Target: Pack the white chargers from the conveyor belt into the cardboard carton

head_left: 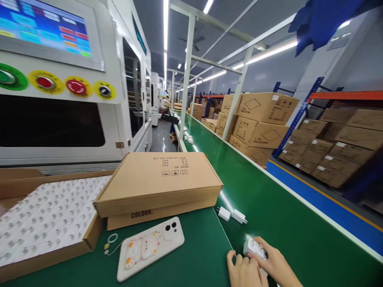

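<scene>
Near bottom edge, right of centre: both hands together on the green belt. Right hand [277, 263] curled over a small white charger [254, 247], fingers clamped on it; the charger sits at the belt's near end, partly hidden under the fingers. Left hand [243, 271] pressed against the right, fingers bent toward the same charger; cannot tell whether it grips or merely touches.

Just beyond the hands, two loose white plug adapters [231, 215] lying on the belt, side by side, apart from the held one. More white pieces far up the belt [188, 139], too small to make out.

Left of the hands, on the green tabletop [197, 255]: a phone [149, 249] in a pale decorated case, face down, a ring strap at its left end. Behind it, a closed flat cardboard box [158, 183] stacked on another, blocking the near-left path up the belt. Far left, an open carton [44, 215] filled with rows of white parts.

Machine with screen and coloured buttons [56, 83] at upper left. Stacked cartons [263, 119] across the belt, right.
</scene>
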`<state>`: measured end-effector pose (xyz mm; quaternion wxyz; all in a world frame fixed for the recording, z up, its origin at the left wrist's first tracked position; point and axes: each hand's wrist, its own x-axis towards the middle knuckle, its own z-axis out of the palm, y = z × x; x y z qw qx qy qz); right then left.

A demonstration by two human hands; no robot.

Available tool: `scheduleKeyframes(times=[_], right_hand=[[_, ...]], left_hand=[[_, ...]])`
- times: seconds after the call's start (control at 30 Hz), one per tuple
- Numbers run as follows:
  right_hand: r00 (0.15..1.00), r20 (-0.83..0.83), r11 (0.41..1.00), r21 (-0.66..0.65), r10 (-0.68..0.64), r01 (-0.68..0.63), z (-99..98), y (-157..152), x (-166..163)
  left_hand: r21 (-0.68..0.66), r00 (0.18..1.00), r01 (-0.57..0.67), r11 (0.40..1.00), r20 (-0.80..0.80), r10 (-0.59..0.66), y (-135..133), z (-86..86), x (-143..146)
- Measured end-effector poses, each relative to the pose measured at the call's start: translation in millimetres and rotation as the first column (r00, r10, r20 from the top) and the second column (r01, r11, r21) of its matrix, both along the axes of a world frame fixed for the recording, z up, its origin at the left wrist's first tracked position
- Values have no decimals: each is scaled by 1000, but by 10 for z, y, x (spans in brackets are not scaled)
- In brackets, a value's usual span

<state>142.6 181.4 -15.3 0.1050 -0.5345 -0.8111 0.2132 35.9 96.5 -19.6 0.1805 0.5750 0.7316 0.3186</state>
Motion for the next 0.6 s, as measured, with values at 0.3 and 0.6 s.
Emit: scheduleKeyframes(times=[0.3,0.6], right_hand=[[991,131,992,124,-28,12,154,-468,1],[973,232,965,254,9,-69,180,-724,42]], left_hand=[[124,985,97,987,-155,-78,-188,252,-139],[91,999,-25,996,31,22,-149,332,-201]])
